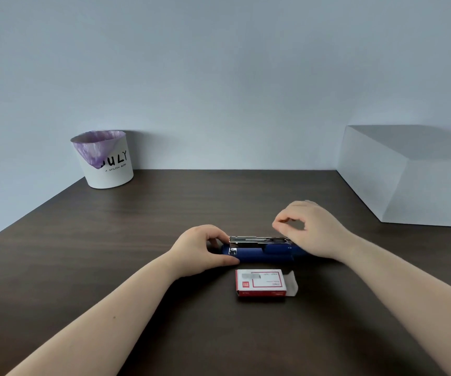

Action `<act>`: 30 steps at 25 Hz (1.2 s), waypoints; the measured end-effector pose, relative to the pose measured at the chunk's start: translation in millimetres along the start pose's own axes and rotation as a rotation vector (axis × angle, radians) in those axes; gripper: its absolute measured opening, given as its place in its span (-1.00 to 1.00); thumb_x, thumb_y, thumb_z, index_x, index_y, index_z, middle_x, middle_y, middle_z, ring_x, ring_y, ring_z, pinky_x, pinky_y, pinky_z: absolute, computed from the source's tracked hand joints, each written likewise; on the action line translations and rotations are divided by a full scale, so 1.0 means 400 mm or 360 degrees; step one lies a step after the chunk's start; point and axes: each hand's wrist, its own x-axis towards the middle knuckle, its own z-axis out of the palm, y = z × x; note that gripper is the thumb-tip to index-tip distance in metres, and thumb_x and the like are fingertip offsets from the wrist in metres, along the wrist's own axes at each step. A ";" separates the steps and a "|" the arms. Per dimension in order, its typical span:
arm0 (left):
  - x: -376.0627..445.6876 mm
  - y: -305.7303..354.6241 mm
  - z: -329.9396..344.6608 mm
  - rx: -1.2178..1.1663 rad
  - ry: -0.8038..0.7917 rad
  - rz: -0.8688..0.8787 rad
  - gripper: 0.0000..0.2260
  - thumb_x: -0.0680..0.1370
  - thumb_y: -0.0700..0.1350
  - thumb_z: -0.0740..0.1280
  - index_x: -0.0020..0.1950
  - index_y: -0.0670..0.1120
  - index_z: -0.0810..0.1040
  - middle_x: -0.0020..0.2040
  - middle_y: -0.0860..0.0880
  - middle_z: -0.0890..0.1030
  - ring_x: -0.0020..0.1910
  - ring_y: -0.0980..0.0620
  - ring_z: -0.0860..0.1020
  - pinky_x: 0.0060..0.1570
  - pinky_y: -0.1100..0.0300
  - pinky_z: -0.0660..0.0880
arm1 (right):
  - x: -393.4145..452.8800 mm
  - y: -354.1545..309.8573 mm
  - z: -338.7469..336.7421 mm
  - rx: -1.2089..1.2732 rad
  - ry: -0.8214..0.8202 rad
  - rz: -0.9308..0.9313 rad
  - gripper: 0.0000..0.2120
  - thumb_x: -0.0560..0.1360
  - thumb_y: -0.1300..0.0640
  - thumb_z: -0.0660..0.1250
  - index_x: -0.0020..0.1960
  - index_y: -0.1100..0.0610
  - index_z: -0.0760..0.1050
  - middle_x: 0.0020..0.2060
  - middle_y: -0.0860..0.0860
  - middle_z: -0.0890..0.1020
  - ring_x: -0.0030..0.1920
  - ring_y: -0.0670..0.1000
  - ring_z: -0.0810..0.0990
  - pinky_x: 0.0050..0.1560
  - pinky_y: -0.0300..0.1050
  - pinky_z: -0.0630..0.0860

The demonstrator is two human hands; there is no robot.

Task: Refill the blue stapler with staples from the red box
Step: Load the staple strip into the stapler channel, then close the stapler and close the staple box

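The blue stapler (259, 252) lies flat along the dark table, opened out, with its metal staple channel (259, 240) facing up along its far side. My left hand (202, 248) grips the stapler's left end. My right hand (308, 226) hovers just above the channel's right end, thumb and forefinger pinched together; whether a staple strip is between them is too small to tell. The red and white staple box (259, 284) lies in front of the stapler, its right end flap open.
A white bin (105, 161) with a purple liner stands at the back left of the dark wooden table (110, 253). A large white box (414, 180) sits at the back right. A pale wall rises behind.
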 end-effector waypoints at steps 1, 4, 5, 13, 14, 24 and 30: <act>0.001 0.002 -0.001 0.0019 -0.0003 -0.0004 -0.71 0.29 0.06 0.55 -0.06 0.03 0.61 -0.17 0.20 0.55 -0.04 0.09 0.56 0.05 0.22 0.47 | -0.007 0.020 -0.017 -0.0156 -0.0196 0.0092 -0.68 0.45 -0.22 0.26 0.08 -0.09 0.57 -0.01 -0.14 0.58 0.10 -0.07 0.48 0.14 -0.06 0.42; 0.000 0.006 -0.005 0.0096 -0.0013 -0.0009 -0.68 0.31 0.05 0.53 0.00 -0.02 0.62 -0.10 0.13 0.59 -0.02 0.08 0.56 0.05 0.24 0.46 | -0.024 0.050 -0.023 -0.0460 -0.0653 0.0228 -0.55 0.38 -0.39 0.20 0.16 -0.19 0.47 0.08 -0.15 0.50 0.13 -0.06 0.47 0.14 0.01 0.43; -0.001 0.011 -0.004 0.0136 -0.0013 -0.0004 -0.67 0.33 0.06 0.52 0.02 -0.03 0.61 -0.07 0.10 0.59 -0.01 0.08 0.55 0.05 0.24 0.45 | -0.028 0.049 -0.018 -0.0439 -0.0657 0.0208 -0.59 0.39 -0.36 0.21 0.13 -0.17 0.47 0.04 -0.13 0.49 0.10 -0.04 0.48 0.10 0.00 0.45; -0.029 0.030 0.027 0.0494 0.0017 0.0065 -0.77 0.45 0.11 0.36 -0.01 0.00 0.51 -0.08 0.10 0.50 -0.01 0.02 0.47 0.03 0.09 0.47 | -0.047 0.042 -0.089 -0.0489 -0.0838 0.0279 -0.72 0.43 0.00 0.38 0.09 0.04 0.44 -0.06 -0.06 0.49 -0.04 0.03 0.50 -0.12 -0.11 0.43; -0.032 0.032 0.027 0.0539 0.0021 0.0065 -0.76 0.46 0.12 0.34 0.01 0.01 0.50 -0.05 0.10 0.52 0.02 0.02 0.47 0.04 0.09 0.47 | -0.052 0.046 -0.107 -0.0524 -0.0840 0.0325 -0.76 0.43 -0.01 0.37 0.02 0.03 0.41 -0.10 -0.06 0.49 -0.09 0.03 0.49 -0.20 -0.13 0.39; -0.034 0.031 0.026 0.0425 0.0104 -0.0012 -0.63 0.41 0.13 0.41 0.15 0.02 0.54 0.08 0.10 0.58 0.08 0.05 0.47 0.09 0.19 0.41 | 0.021 -0.110 -0.145 -0.0022 -0.0257 -0.0092 -0.76 0.43 0.04 0.42 0.07 0.05 0.53 -0.24 -0.15 0.52 -0.27 -0.15 0.45 -0.21 -0.22 0.37; -0.034 0.032 0.016 0.0286 0.0073 -0.0059 -0.67 0.39 0.09 0.45 0.11 0.03 0.60 0.04 0.07 0.61 -0.01 0.10 0.48 0.00 0.23 0.40 | 0.065 -0.165 0.006 -0.0257 -0.0451 -0.0278 -0.84 0.44 0.01 0.32 0.02 -0.06 0.53 -0.19 -0.13 0.53 -0.12 0.00 0.50 -0.22 -0.12 0.38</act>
